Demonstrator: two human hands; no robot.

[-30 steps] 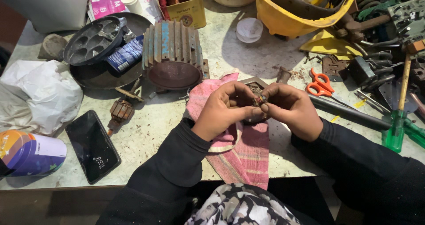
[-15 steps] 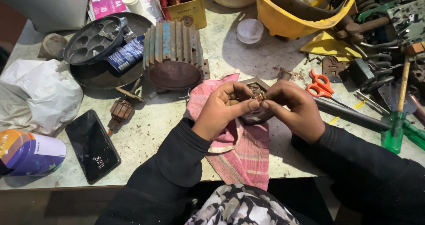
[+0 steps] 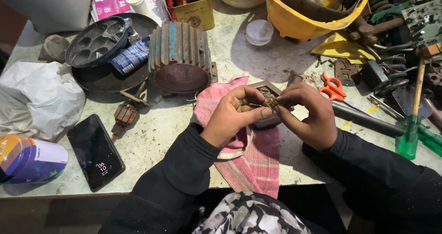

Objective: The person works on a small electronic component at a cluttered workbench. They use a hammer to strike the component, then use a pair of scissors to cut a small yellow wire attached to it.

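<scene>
My left hand and my right hand meet above a pink striped cloth. Between their fingertips they pinch a small brown coil-like part. Just behind the hands, a small square metal piece lies on the cloth, partly hidden by my fingers. A ribbed rusty motor housing with a blue stripe stands just beyond the cloth, to the left of my hands.
A black phone, a small armature, a white plastic bag and a round can lie left. Orange scissors, a green-handled screwdriver, a yellow helmet and scattered tools crowd the right.
Both hands have stayed over the cloth. The fingers have shifted slightly on the small part, and the hands have parted a little so the part shows between the fingertips.
</scene>
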